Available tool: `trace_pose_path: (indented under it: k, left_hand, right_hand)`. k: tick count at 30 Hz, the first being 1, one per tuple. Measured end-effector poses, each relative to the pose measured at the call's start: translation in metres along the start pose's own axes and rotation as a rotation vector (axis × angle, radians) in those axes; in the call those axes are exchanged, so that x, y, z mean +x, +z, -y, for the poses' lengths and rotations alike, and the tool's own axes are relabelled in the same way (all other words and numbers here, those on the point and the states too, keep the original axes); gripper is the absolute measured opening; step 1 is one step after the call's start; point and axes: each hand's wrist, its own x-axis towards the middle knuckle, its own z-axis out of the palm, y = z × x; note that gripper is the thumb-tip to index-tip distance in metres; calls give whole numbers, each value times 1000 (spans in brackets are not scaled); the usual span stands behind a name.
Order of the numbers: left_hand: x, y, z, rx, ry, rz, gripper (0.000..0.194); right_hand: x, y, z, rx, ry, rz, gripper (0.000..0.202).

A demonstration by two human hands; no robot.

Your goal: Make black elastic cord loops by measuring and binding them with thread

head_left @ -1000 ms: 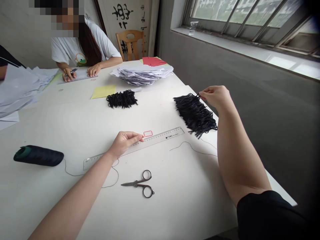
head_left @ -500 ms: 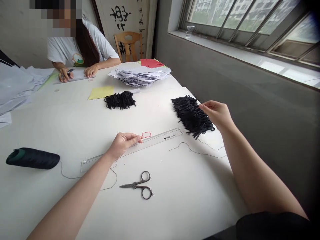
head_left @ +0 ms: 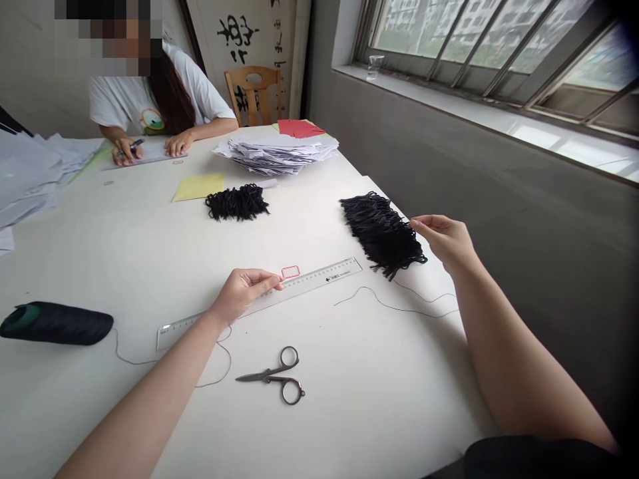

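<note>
two hands: the left hand [head_left: 242, 293] pinches thumb against forefinger at the near corner of a small red-edged rectangle [head_left: 290, 272]; the right hand [head_left: 446, 242] has thumb and fingertips drawn together at the edge of the larger black bundle [head_left: 383, 236], and whether a loop is caught between them i cannot tell at this size.
black bundles: the larger lies near the table's right edge, its loops side by side in a thick row; the smaller black bundle [head_left: 237, 203] sits farther off, beside the yellow paper [head_left: 198, 187].
done: many looped pieces look made up and gathered into rows, so the work seems well along.
left: the red-edged rectangle is not with either bundle, which suggests handling remains; how many pieces are wanted does not show.
thread: the dark spool [head_left: 60, 324] lies on its side at left, its thread [head_left: 134, 362] running toward the left forearm; a loose strand [head_left: 399, 308] curls below the larger bundle.
tools: the clear ruler [head_left: 319, 279] slants under the left hand; the scissors [head_left: 268, 376] lie nearer, untouched.
in the way: the left forearm crosses ruler and thread, a possible snag; the right forearm is close to the loose strand.
beyond: a paper stack [head_left: 277, 157], red paper [head_left: 299, 128], and a seated person [head_left: 120, 103] with a pen [head_left: 136, 143].
</note>
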Motion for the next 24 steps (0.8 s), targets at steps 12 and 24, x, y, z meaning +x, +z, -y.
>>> trace_pose_path:
  k: [12, 24]
  left_hand:
    - [0, 1, 0, -3, 6, -9, 30]
    - [-1, 2, -1, -1, 4, -17, 30]
  right_hand:
    - [-10, 1, 18, 0, -153, 52, 25]
    - [-4, -2, 8, -30, -7, -5, 27]
